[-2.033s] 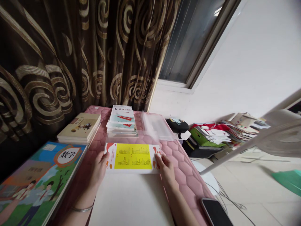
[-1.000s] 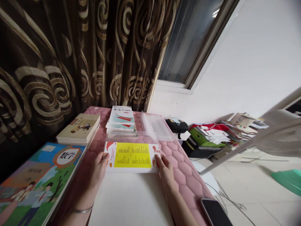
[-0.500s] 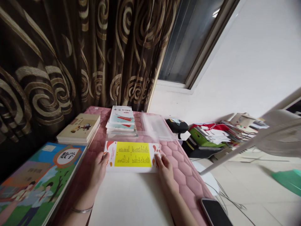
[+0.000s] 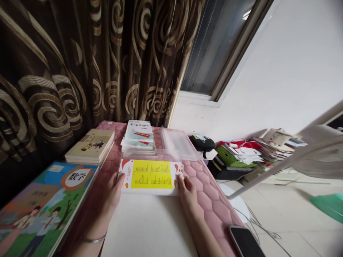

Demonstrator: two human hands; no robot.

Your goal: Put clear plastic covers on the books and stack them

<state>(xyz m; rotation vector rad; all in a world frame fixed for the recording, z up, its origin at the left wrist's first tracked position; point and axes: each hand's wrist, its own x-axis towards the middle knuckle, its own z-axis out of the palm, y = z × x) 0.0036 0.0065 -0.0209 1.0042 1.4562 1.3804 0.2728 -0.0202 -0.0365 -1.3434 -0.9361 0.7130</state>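
Note:
A printed sheet [image 4: 151, 176] with a yellow panel and a white border with orange-red marks lies on a white board or paper [image 4: 147, 226]. My left hand [image 4: 114, 192] grips its left edge, and my right hand [image 4: 188, 192] grips its right edge. A clear plastic sleeve [image 4: 174, 144] lies just past the far edge of the sheet. Beyond it sits a stack of booklets [image 4: 138, 137]. The pink quilted mat [image 4: 211, 200] runs beneath all of these.
A large maths book [image 4: 45, 207] and a stack of books [image 4: 91, 146] lie left of my hands, against a dark patterned curtain [image 4: 64, 71]. A phone [image 4: 243, 242] sits at the near right. Piled books [image 4: 241, 151], a black bag [image 4: 200, 142] and a fan [image 4: 318, 153] stand right.
The sheet has slid slightly forward, toward the plastic sleeve, with both my hands following it.

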